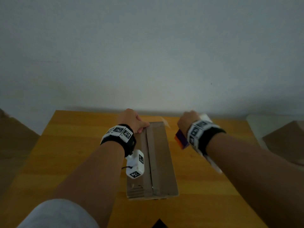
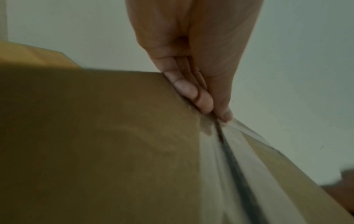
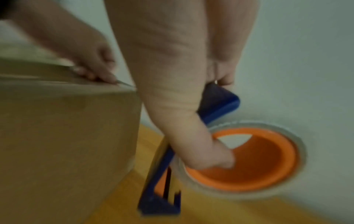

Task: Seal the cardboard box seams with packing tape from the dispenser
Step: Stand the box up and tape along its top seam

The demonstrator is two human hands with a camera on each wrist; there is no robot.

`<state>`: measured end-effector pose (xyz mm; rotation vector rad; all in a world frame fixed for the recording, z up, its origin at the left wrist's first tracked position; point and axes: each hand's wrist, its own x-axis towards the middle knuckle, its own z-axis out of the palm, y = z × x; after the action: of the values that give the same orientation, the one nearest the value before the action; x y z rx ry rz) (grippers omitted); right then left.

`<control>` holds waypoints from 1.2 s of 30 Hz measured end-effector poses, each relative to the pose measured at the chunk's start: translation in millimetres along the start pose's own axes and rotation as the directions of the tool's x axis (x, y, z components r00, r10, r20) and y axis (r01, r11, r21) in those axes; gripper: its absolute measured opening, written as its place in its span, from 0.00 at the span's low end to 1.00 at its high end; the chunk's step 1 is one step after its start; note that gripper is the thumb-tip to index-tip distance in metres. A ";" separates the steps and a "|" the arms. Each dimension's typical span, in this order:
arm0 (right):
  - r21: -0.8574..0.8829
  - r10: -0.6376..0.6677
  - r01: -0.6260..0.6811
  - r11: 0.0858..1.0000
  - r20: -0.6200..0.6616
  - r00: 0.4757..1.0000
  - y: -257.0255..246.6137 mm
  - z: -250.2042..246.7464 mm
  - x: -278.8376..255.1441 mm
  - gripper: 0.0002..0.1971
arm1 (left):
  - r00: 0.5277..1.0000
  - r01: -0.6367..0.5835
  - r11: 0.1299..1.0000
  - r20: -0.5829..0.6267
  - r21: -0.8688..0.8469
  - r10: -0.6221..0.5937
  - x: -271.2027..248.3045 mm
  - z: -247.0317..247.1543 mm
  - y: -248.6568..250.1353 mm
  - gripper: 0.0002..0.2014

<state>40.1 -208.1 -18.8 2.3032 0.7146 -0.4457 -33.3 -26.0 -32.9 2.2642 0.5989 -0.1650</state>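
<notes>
A long cardboard box (image 1: 158, 162) lies lengthwise on the wooden table (image 1: 69, 145). Clear tape (image 2: 226, 159) runs along its top seam. My left hand (image 1: 136, 122) is at the box's far end, where its straight fingers (image 2: 191, 91) and thumb press the tape down at the edge. A loose tape end (image 1: 166, 123) sticks out past the far edge. My right hand (image 1: 187, 120) is to the right of the box and grips the blue tape dispenser (image 3: 159, 197). Its thumb is hooked into the orange core of the roll (image 3: 264, 163). The dispenser (image 1: 181, 139) hangs above the table beside the box.
A pale wall stands right behind the table's far edge. Brown cardboard shapes sit off the table at the left (image 1: 14, 139) and right (image 1: 286, 140). Bare tabletop shows on both sides of the box.
</notes>
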 end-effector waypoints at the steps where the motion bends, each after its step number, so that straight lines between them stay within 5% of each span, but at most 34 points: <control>1: 0.015 0.013 -0.014 1.000 0.054 0.998 0.2 11.2 -6.8 0.06 | 1.000 -0.004 1.000 0.003 0.001 0.004 1.7 0.1 -0.3 0.18; 3: 0.061 0.037 -0.044 0.997 0.104 0.994 9.3 25.2 -12.5 0.05 | 1.000 -0.006 1.000 0.015 -0.002 0.006 4.1 1.0 -1.1 0.18; 7: 0.270 0.151 -0.170 0.948 0.090 0.984 27.3 40.9 -11.0 0.29 | 1.000 -0.016 1.000 0.011 0.018 0.015 0.9 -0.7 0.0 0.19; 11: 0.486 0.217 -0.235 0.842 0.093 0.972 14.3 67.2 -8.0 0.37 | 0.997 0.006 0.998 0.074 -0.070 -0.001 2.0 -4.5 0.1 0.15; 16: 0.416 0.187 -0.216 0.883 0.108 0.976 -12.4 83.1 -8.7 0.38 | 0.995 -0.028 0.996 0.098 -0.086 0.036 -1.4 -12.4 -3.6 0.08; 20: 0.444 0.092 -0.162 0.881 0.173 0.980 -12.5 82.2 -8.8 0.39 | 0.996 -0.094 0.992 -0.005 -0.083 0.094 -0.5 -16.3 -5.1 0.08; 25: 0.523 -0.127 -0.043 0.851 0.284 0.951 -8.5 78.6 -13.1 0.26 | 0.985 -0.158 0.987 -0.080 -0.042 0.155 1.6 -20.8 -15.2 0.06; 28: 0.521 -0.150 -0.047 0.852 0.331 0.932 -20.0 85.7 -17.2 0.22 | 0.978 -0.192 0.981 -0.078 0.011 0.192 -1.5 -21.3 -19.1 0.02; 31: 0.518 -0.061 -0.064 0.853 0.220 0.973 -6.8 71.2 -13.5 0.17 | 0.967 -0.227 0.970 -0.097 0.087 0.235 -2.1 -24.2 -17.2 0.02; 33: 0.507 0.060 -0.055 0.860 0.006 0.998 14.5 42.4 -9.8 0.15 | 0.961 -0.243 0.962 -0.102 0.126 0.257 -1.1 -26.1 -13.8 0.03; 36: 0.601 0.121 0.110 0.791 -0.331 0.936 26.5 -12.7 -12.9 0.13 | 0.960 -0.257 0.952 -0.073 0.166 0.272 -0.6 -24.1 -7.9 0.04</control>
<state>47.3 -220.6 9.9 3.0613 0.8200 -0.2816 -39.1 -4.2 -21.2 2.4895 0.3336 0.0314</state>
